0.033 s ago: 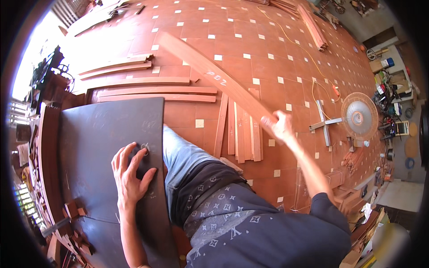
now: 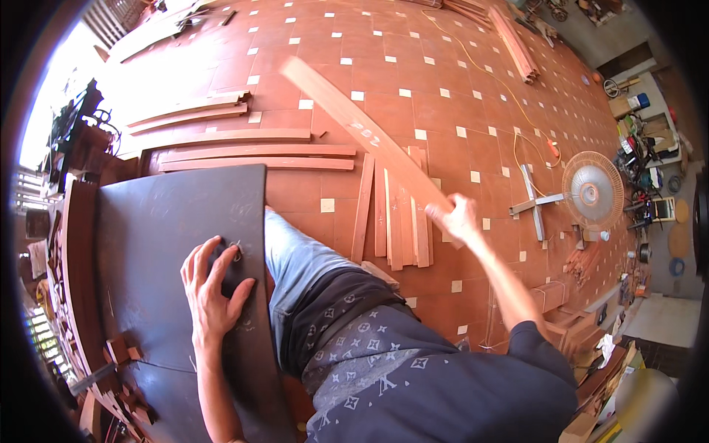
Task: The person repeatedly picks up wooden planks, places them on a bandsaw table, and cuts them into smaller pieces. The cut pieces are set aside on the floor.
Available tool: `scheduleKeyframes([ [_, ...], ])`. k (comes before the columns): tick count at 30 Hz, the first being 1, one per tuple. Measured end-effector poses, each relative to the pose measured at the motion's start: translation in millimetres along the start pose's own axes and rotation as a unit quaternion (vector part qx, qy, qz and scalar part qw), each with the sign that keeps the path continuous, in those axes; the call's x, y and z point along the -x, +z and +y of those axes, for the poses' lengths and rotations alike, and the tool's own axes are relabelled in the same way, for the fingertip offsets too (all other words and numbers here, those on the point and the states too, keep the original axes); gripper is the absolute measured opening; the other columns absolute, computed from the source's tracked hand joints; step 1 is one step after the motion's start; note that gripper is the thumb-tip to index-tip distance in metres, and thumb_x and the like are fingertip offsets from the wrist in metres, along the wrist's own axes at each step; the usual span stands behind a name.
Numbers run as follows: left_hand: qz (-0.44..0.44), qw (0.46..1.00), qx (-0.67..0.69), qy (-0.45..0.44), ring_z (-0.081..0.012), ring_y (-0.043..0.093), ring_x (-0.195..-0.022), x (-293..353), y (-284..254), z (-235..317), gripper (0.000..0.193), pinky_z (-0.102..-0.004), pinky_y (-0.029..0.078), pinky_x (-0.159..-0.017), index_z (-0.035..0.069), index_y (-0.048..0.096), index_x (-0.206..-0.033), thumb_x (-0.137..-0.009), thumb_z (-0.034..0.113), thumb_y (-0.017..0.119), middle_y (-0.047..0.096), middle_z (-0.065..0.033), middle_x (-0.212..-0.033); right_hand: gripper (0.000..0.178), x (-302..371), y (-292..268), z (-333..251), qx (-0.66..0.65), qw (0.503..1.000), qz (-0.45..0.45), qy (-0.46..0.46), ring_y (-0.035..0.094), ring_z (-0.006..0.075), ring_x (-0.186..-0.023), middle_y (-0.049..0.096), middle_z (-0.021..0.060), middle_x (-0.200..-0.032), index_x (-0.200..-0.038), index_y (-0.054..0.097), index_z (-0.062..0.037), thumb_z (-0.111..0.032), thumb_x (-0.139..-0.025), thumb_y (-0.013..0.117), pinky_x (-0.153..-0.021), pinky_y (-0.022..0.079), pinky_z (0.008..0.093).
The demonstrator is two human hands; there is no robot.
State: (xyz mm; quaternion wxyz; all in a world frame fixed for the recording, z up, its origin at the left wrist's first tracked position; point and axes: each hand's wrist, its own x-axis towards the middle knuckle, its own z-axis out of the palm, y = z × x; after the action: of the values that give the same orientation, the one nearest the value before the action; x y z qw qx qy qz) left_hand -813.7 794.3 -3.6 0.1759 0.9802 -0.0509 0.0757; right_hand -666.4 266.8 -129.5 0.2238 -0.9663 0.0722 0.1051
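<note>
My right hand grips one end of a long reddish wooden board, which is held up at a slant over the floor. White marks are chalked on its face, and its far end points up to the left. Fingers spread, my left hand rests on a dark, smooth tabletop near its right edge. A small pale loop-shaped mark shows by its index fingertip. Below the held board, several planks lie side by side on the floor.
More long boards lie on the tiled floor beyond the tabletop. A standing fan with a crossed metal base is at the right, near an orange cable. Small wood blocks sit at the tabletop's left edge.
The far end of the board has swung slightly right and down in the picture. My right hand has moved a little left and down, while my left hand stays on the tabletop.
</note>
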Motion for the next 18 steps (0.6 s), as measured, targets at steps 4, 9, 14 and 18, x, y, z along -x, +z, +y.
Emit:
scheduleKeyframes([
  [4, 0.010, 1.000, -0.018, -0.006, -0.0420, 0.051, -0.142, -19.1, 6.4, 2.5, 0.059, -0.0547, 0.036, -0.122, 0.008, 0.072, -0.135, -0.084, 0.035, 0.082, 0.058, -0.0182, -0.153, 0.102, 5.0, 110.7, 99.3, -0.047, 0.987, -0.007, 0.153, 0.078, 0.0343, -0.094, 0.079, 0.0272, -0.094, -0.091, 0.076, 0.0086, -0.088, -0.060, 0.089, -0.082, 0.062, 0.0530],
  [9, 0.002, 1.000, -0.028, -0.009, -0.0422, 0.051, -0.142, -22.0, 7.4, 1.8, 0.058, -0.0550, 0.037, -0.122, 0.007, 0.071, -0.134, -0.084, 0.035, 0.080, 0.058, -0.0190, -0.153, 0.090, -12.7, 182.7, 128.9, -0.180, 0.916, -0.088, 0.348, 0.074, 0.0315, -0.113, 0.076, 0.0273, -0.116, -0.099, 0.075, 0.0104, -0.070, -0.067, 0.098, -0.090, 0.062, 0.0493],
  [14, -0.009, 0.999, -0.046, -0.019, -0.0433, 0.051, -0.142, -18.0, 3.3, 3.5, 0.059, -0.0558, 0.037, -0.121, 0.005, 0.071, -0.132, -0.084, 0.038, 0.078, 0.058, -0.0202, -0.153, 0.126, -35.5, 209.5, 103.0, -0.288, 0.850, -0.085, 0.432, 0.048, 0.0370, -0.153, 0.050, 0.0313, -0.162, -0.152, 0.046, 0.0177, -0.068, -0.073, 0.095, -0.126, 0.041, 0.0465],
  [18, -0.011, 0.999, -0.036, -0.023, -0.0440, 0.050, -0.142, -19.5, 10.0, -3.2, 0.059, -0.0567, 0.037, -0.121, 0.004, 0.071, -0.132, -0.088, 0.044, 0.075, 0.058, -0.0223, -0.153, 0.126, -68.2, 283.6, 188.4, -0.324, 0.835, -0.081, 0.437, 0.045, 0.0364, -0.155, 0.050, 0.0288, -0.163, -0.157, 0.044, 0.0144, -0.067, -0.075, 0.094, -0.129, 0.034, 0.0482],
])
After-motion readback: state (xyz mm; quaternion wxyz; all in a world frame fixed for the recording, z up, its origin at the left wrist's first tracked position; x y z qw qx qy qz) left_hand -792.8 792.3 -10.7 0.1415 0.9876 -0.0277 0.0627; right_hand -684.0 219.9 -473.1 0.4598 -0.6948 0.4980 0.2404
